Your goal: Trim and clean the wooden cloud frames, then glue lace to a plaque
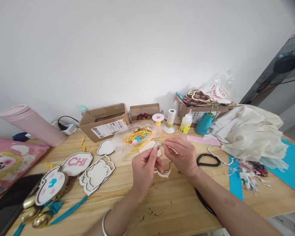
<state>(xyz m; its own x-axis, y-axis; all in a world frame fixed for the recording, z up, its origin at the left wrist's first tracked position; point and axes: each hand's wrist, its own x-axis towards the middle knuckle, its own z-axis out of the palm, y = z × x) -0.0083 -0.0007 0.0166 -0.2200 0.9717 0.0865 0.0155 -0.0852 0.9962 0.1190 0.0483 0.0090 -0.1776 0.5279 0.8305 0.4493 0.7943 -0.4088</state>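
Note:
My left hand (144, 165) and my right hand (182, 156) meet above the middle of the wooden table (167, 203). Both pinch a thin cloud-shaped wooden cutout (163, 172), whose lower edge hangs below my fingers. My left thumb and forefinger grip a small part of it near the top. My right fingers are closed on its upper right part. Just behind my hands lies a clear plastic bag (137, 136) with yellow cord and small coloured beads inside.
Cloud-shaped wooden pieces (96, 175), one reading "CHI" (76, 163), lie left with teal tassels (68, 211). Cardboard boxes (103, 122), thread spools (170, 120), a glue bottle (186, 124) and a teal spool (204, 123) line the back. Cream cloth (250, 132), black scissors (208, 160) and blue paper scraps (236, 182) lie right. A pink flask (31, 124) stands left.

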